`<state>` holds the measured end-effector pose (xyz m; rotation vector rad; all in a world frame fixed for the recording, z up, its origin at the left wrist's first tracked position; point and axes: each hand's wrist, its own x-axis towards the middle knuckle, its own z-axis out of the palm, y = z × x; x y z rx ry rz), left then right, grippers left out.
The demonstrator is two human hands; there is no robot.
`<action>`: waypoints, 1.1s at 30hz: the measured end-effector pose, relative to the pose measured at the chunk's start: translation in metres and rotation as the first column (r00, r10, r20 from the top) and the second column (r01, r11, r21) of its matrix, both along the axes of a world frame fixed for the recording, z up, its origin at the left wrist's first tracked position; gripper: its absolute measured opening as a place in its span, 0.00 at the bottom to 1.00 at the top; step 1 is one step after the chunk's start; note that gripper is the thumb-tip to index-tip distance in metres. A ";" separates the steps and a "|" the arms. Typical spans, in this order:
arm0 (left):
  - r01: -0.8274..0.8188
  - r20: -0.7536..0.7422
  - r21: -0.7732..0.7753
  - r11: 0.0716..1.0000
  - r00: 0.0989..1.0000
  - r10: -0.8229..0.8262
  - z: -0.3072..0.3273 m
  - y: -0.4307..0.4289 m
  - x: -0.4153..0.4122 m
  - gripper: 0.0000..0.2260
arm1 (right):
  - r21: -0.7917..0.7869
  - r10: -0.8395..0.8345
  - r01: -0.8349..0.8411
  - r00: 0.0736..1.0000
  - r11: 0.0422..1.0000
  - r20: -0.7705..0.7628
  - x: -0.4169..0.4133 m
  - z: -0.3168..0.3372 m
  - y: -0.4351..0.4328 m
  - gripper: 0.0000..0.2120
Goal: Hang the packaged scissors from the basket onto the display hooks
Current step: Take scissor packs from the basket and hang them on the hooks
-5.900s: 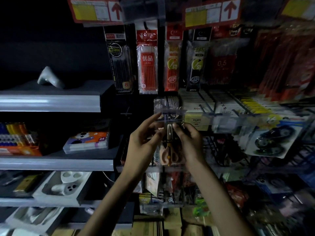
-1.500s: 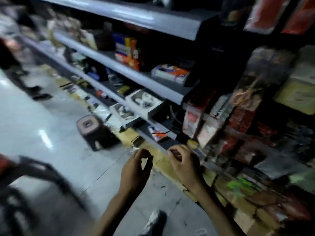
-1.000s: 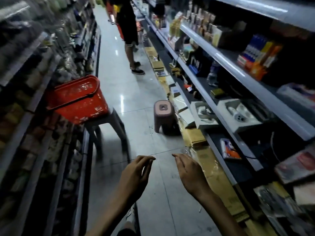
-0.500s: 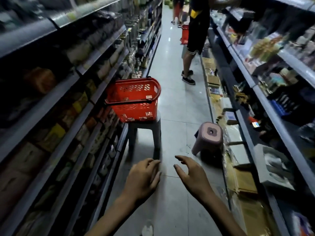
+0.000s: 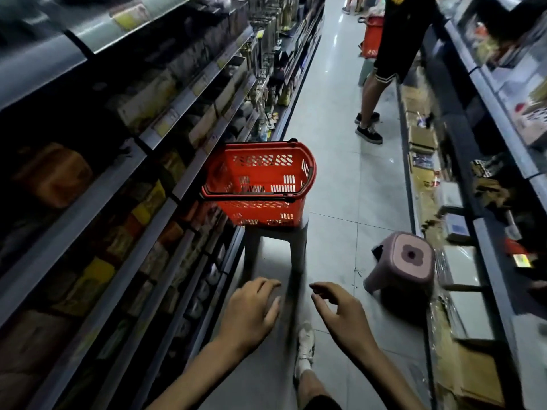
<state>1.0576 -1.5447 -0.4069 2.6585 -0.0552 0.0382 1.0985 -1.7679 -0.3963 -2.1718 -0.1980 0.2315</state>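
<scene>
A red plastic shopping basket (image 5: 260,213) stands on a grey stool (image 5: 297,247) in the aisle, against the left shelving. Its inside is dim and I cannot make out packaged scissors in it. My left hand (image 5: 251,312) and my right hand (image 5: 343,313) hover side by side below the basket, short of it, both with loosely curved fingers and holding nothing. The display hooks are out of view.
A pink stool (image 5: 405,266) stands on the floor to the right, near the right shelves (image 5: 497,184). A person in black shorts (image 5: 387,63) stands farther down the aisle beside another red basket (image 5: 371,37). Stocked shelves (image 5: 124,179) line the left side. My foot (image 5: 305,341) shows below.
I have turned away from the hook display to face down the aisle. The scissors pack is no longer in my hands, and the basket has come nearer and more central.
</scene>
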 end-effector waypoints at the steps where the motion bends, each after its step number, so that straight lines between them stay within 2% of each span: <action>1: 0.010 -0.007 0.024 1.000 1.000 -0.010 -0.003 0.001 0.016 0.19 | -0.009 0.009 -0.009 1.000 1.000 -0.003 0.016 -0.004 0.001 0.10; 9: 0.007 -0.095 0.258 0.966 0.995 0.018 -0.046 0.006 0.161 0.15 | -0.090 0.134 -0.142 0.987 0.986 -0.089 0.152 -0.035 -0.011 0.10; 18: -0.001 -0.244 0.382 0.924 0.964 0.102 -0.093 0.029 0.292 0.34 | -0.069 0.149 -0.169 0.961 0.983 -0.235 0.260 -0.060 0.007 0.09; 22: 0.004 -0.273 0.458 0.889 0.952 0.137 -0.124 0.053 0.339 0.36 | -0.145 0.163 -0.208 0.948 0.967 -0.273 0.299 -0.072 0.024 0.10; 26: 0.077 -0.314 0.487 0.870 0.945 0.092 -0.142 0.071 0.368 0.36 | -0.320 0.208 -0.289 0.942 0.902 -0.264 0.331 -0.077 0.041 0.12; 30: 0.123 -0.301 0.484 0.867 0.953 0.033 -0.153 0.088 0.393 0.30 | -0.546 0.316 -0.354 0.934 0.759 -0.166 0.364 -0.086 0.059 0.13; 33: 0.185 -0.301 0.461 0.868 0.953 -0.043 -0.165 0.105 0.406 0.30 | -0.641 0.424 -0.376 0.901 0.670 -0.085 0.391 -0.102 0.078 0.13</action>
